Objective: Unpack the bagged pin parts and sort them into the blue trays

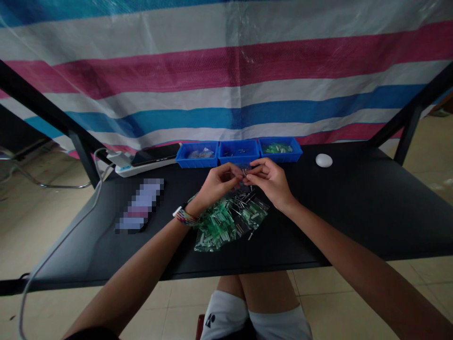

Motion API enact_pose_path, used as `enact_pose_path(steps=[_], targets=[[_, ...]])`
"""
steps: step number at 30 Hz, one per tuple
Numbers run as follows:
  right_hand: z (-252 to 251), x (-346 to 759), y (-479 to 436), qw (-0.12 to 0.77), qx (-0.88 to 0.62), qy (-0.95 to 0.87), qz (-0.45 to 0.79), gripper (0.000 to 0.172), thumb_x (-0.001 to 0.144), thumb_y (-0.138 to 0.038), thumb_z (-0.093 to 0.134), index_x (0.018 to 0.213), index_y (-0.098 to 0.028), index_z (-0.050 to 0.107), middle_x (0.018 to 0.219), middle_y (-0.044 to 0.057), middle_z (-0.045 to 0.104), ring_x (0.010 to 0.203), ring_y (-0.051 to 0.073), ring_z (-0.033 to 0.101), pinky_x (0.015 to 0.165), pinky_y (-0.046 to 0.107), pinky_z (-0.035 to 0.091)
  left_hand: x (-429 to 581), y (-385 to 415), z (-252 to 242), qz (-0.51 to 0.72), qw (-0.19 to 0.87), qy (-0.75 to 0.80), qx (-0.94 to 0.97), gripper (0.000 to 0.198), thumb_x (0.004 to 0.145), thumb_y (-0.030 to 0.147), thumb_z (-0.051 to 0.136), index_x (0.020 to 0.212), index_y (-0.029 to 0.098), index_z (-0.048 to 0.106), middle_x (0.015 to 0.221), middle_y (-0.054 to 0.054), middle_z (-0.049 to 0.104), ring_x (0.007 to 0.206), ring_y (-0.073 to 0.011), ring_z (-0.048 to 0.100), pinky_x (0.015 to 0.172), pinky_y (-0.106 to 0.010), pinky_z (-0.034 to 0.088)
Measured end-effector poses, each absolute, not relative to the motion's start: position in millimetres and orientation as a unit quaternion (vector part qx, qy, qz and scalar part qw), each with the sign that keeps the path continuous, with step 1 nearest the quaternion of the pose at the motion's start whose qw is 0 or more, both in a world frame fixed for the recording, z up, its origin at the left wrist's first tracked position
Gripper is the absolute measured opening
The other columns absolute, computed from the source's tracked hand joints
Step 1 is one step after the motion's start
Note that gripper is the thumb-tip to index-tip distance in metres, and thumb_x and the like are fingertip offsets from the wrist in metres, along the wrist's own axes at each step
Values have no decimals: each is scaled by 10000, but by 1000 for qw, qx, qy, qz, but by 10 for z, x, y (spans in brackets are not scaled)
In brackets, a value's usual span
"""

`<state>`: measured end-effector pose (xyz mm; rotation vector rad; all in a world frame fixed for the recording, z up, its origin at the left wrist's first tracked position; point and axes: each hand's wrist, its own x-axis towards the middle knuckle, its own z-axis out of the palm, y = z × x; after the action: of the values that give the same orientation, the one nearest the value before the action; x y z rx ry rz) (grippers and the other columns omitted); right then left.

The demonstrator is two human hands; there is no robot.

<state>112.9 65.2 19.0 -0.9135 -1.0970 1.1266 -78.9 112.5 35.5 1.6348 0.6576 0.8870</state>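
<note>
My left hand (222, 180) and my right hand (267, 179) meet above the middle of the black table. Between their pinched fingertips is a small clear plastic bag (244, 167), partly hidden by the fingers; its contents are too small to make out. Just below the hands lies a pile of small green-tinted bags (215, 224) holding pale thin pieces. Loose metal pins (243, 197) are scattered on the pile's upper right part. A watch and a braided band circle my left wrist.
Three blue bins stand in a row behind the hands: the left bin (197, 163) holds clear bags, the middle bin (239, 158) dark thin pieces, the right bin (281, 155) green bags. A white mouse (323, 160) sits right; a power strip (148, 165), cable and phone (141, 205) lie left.
</note>
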Motion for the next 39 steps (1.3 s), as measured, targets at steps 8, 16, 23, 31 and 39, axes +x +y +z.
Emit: enact_pose_path(steps=[8,16,23,31,39], targets=[[206,1117,627,591,-410,-498,485,353,822,-482,865,1012,-209,747,891,29,765,712,183,760,697,367,691,-863,1171,371,360,540,280,707,262,903,384,784,889,155,658,763,-2,670,628,-114,640,610,-231,542],[186,1135,639,565,-435,-503,488,381,792,-549,873,822,-196,730,707,9,720,607,166,702,628,325,634,-883,1135,408,337,463,304,761,326,970,433,679,797,160,627,674,1,631,609,-121,596,600,-232,463],[239,1149,630,570,-450,-546,417,397,841,-579,817,815,-207,681,660,-18,668,546,145,667,558,278,556,-899,1097,393,312,333,348,819,600,1031,496,566,542,181,416,508,45,361,503,-77,301,513,-261,217],[267,1137,518,560,-462,-599,337,254,971,-460,714,954,-206,728,763,21,771,555,164,729,533,275,579,-855,1095,428,346,448,379,732,563,984,527,592,552,167,565,476,7,498,454,-84,417,486,-239,296],[292,1148,459,543,-446,-697,145,287,1011,-242,637,1242,-304,797,1258,57,795,1103,256,769,994,466,653,-865,1101,437,355,608,331,628,538,992,623,555,840,132,714,605,-60,696,527,-161,666,549,-259,520]])
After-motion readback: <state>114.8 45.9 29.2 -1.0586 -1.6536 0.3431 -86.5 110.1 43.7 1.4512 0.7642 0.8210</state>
